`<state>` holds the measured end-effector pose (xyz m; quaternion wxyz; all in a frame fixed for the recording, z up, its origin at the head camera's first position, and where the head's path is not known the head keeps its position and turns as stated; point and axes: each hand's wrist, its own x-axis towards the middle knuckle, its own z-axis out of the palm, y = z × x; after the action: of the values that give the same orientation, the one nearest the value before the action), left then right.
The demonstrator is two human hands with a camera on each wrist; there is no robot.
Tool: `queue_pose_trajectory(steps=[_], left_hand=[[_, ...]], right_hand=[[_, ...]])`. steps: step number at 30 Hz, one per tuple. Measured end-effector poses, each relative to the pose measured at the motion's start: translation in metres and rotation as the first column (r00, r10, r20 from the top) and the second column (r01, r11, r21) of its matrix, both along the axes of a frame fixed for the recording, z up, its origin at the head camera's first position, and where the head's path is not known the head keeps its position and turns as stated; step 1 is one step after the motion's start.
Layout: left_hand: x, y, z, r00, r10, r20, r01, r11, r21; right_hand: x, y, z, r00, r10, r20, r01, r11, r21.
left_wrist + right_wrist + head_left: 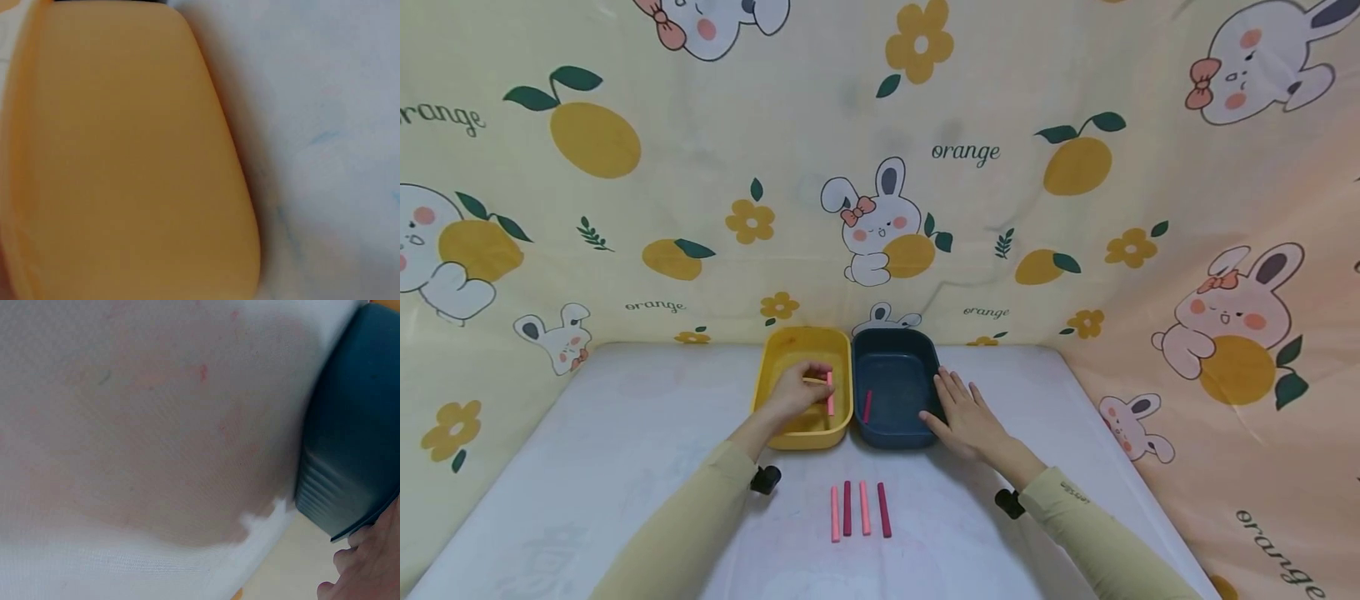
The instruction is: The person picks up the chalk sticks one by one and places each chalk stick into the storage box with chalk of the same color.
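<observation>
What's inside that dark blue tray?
One dark pink stick shows in the dark blue tray, near its left wall. The right hand covers part of the right side; anything beneath it can't be seen.

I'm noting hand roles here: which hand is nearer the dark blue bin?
The right hand: it rests at the dark blue bin's right-hand rim. The left hand is farther off, at the neighbouring yellow bin, holding a pink stick.
</observation>
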<state>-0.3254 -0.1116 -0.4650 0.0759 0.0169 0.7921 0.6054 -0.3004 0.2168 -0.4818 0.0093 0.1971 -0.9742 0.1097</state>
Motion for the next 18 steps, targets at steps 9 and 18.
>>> queue_pose_trajectory(steps=[9, 18], left_hand=[[-0.015, 0.005, -0.013, 0.996, -0.071, 0.054, 0.073, 0.997, -0.025], [-0.018, 0.005, -0.018, 0.997, -0.07, 0.044, 0.075, 0.989, -0.127]], right_hand=[[0.0, 0.001, 0.0, 1.0, -0.001, -0.002, 0.001, 1.0, 0.003], [-0.001, 0.001, -0.002, 1.0, -0.003, -0.003, 0.003, 1.0, 0.007]])
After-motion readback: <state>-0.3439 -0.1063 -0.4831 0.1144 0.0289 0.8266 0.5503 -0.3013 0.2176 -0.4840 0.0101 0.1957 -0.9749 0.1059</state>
